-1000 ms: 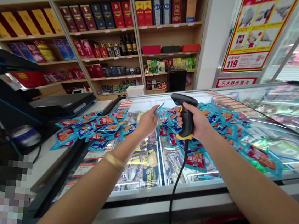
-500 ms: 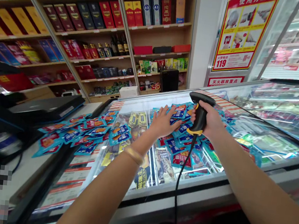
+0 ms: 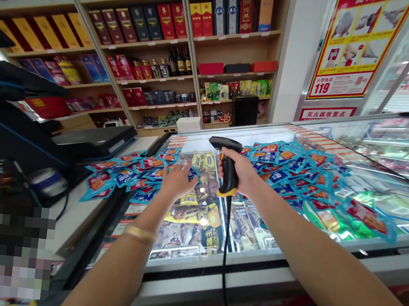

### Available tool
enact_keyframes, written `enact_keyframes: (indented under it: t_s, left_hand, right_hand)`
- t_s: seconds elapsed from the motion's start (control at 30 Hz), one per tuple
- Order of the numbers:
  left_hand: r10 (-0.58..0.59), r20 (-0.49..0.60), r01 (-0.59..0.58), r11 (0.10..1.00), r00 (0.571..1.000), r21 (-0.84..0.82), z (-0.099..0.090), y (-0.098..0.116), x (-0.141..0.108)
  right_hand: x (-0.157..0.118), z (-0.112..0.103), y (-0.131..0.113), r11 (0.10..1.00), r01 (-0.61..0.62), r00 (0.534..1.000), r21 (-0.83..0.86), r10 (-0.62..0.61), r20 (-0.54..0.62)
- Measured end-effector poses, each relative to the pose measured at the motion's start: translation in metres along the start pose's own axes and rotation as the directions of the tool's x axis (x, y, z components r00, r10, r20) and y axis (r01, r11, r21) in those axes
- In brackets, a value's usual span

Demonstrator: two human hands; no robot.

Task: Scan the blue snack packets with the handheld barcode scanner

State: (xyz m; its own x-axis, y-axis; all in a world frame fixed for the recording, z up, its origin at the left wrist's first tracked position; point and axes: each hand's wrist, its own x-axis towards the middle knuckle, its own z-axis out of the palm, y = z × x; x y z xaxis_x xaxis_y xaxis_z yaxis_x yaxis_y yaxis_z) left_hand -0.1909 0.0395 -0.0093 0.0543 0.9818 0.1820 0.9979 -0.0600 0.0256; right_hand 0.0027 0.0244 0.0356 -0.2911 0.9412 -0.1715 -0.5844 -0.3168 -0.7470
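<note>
My right hand (image 3: 242,170) is wrapped round the handle of a black-and-yellow barcode scanner (image 3: 229,175), held above the glass-topped freezer (image 3: 161,285). The scanner's head points left, and its black cord hangs down in front. My left hand (image 3: 178,183) reaches forward, palm down with fingers spread and slightly blurred, over the right edge of the left pile of blue-and-red snack packets (image 3: 127,176). One blue packet (image 3: 193,173) shows beside its thumb; contact with the fingers is unclear. To the right of the scanner lies a larger heap of the same packets (image 3: 279,173).
Through the glass show yellow bags (image 3: 203,160) and other frozen goods. A counter (image 3: 73,217) with a dark flat device (image 3: 92,141) and a monitor is on the left. Shelves of boxes (image 3: 167,20) stand behind. A single packet (image 3: 369,216) lies far right.
My left hand has moved left from the large heap to the left pile. The scanner, still in my right hand, has shifted left. The view has turned slightly left.
</note>
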Motion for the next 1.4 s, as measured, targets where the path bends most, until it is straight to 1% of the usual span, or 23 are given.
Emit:
enact_keyframes:
  t_s: [0.1,0.2,0.33,0.5,0.57,0.63,0.67,0.7,0.77,0.8,0.83,0.87,0.9,0.93,0.97,1.0,1.03,1.07,1.13,1.27,1.4]
  left_hand:
    - [0.01,0.03,-0.011,0.999,0.999,0.038,0.004,-0.002,-0.003]
    - [0.016,0.022,-0.017,0.999,1.0,0.035,0.005,-0.003,-0.004]
    - [0.042,-0.025,-0.041,0.999,0.999,0.024,0.005,-0.006,-0.004]
    - [0.018,-0.16,-0.029,0.997,0.987,-0.065,0.004,-0.006,-0.002]
    - [0.017,-0.15,-0.03,0.996,0.989,-0.088,0.001,-0.007,-0.002]
    - [-0.026,-0.136,0.011,0.994,0.99,-0.104,-0.003,-0.009,-0.001]
    - [-0.065,-0.16,0.046,0.992,0.985,-0.122,-0.004,-0.01,0.0]
    - [-0.114,-0.211,0.081,0.984,0.971,-0.156,-0.005,-0.013,0.0]
    - [-0.22,-0.343,0.116,0.948,0.913,-0.297,-0.006,-0.017,0.002]
    - [-0.28,-0.389,0.107,0.905,0.877,-0.411,-0.006,-0.018,0.003]
    - [-0.352,-0.4,0.085,0.83,0.847,-0.551,-0.005,-0.019,0.004]
    - [-0.427,-0.363,0.061,0.712,0.828,-0.699,-0.005,-0.018,0.005]
    - [-0.49,-0.286,0.041,0.553,0.823,-0.832,-0.005,-0.017,0.006]
    - [-0.531,-0.187,0.031,0.375,0.826,-0.927,-0.005,-0.015,0.006]
    - [-0.547,-0.092,0.029,0.207,0.832,-0.978,-0.005,-0.012,0.006]
    - [-0.547,-0.018,0.029,0.076,0.837,-0.997,-0.006,-0.009,0.006]
    - [-0.541,0.027,0.026,-0.009,0.84,-1.0,-0.007,-0.007,0.005]
    - [-0.538,0.046,0.017,-0.057,0.841,-0.998,-0.007,-0.005,0.005]
    - [-0.538,0.057,0.007,-0.094,0.841,-0.996,-0.009,-0.002,0.004]
    - [-0.537,0.065,0.014,-0.098,0.841,-0.995,-0.009,0.0,0.004]
    - [-0.528,0.076,0.034,-0.089,0.846,-0.995,-0.008,0.0,0.004]
  right_hand:
    - [0.005,-0.006,0.02,0.997,-0.068,0.998,-0.029,0.068,0.003]
    - [0.003,-0.015,0.028,0.994,-0.099,0.995,-0.043,0.098,-0.01]
    - [0.0,-0.02,0.029,0.992,-0.119,0.993,-0.048,0.118,-0.013]
    - [-0.002,-0.019,0.03,0.991,-0.123,0.992,-0.044,0.123,0.002]
    - [-0.003,-0.019,0.03,0.991,-0.125,0.992,-0.045,0.125,0.008]
    - [-0.003,-0.019,0.03,0.991,-0.125,0.992,-0.048,0.125,0.002]
    - [-0.003,-0.018,0.03,0.991,-0.123,0.992,-0.049,0.123,-0.004]
    - [-0.003,-0.018,0.03,0.991,-0.121,0.993,-0.052,0.121,-0.009]
    - [-0.003,-0.018,0.031,0.991,-0.118,0.993,-0.061,0.118,-0.011]
    - [-0.004,-0.018,0.031,0.991,-0.117,0.993,-0.065,0.117,-0.007]
    - [-0.004,-0.017,0.031,0.991,-0.118,0.993,-0.069,0.118,0.002]
    - [-0.004,-0.017,0.031,0.99,-0.119,0.993,-0.071,0.12,0.015]
    - [-0.005,-0.017,0.031,0.99,-0.123,0.992,-0.074,0.125,0.031]
    - [-0.006,-0.017,0.031,0.989,-0.13,0.99,-0.076,0.134,0.05]
    - [-0.007,-0.017,0.031,0.987,-0.141,0.987,-0.079,0.146,0.071]
    - [-0.007,-0.017,0.032,0.985,-0.152,0.983,-0.082,0.159,0.094]
    - [-0.008,-0.017,0.032,0.983,-0.162,0.978,-0.086,0.171,0.118]
    - [-0.009,-0.017,0.032,0.982,-0.167,0.973,-0.093,0.179,0.143]
    - [-0.01,-0.017,0.033,0.979,-0.168,0.964,-0.112,0.187,0.189]
    - [-0.01,-0.017,0.035,0.972,-0.172,0.951,-0.159,0.206,0.23]
    - [-0.01,-0.016,0.037,0.968,-0.182,0.949,-0.171,0.218,0.226]
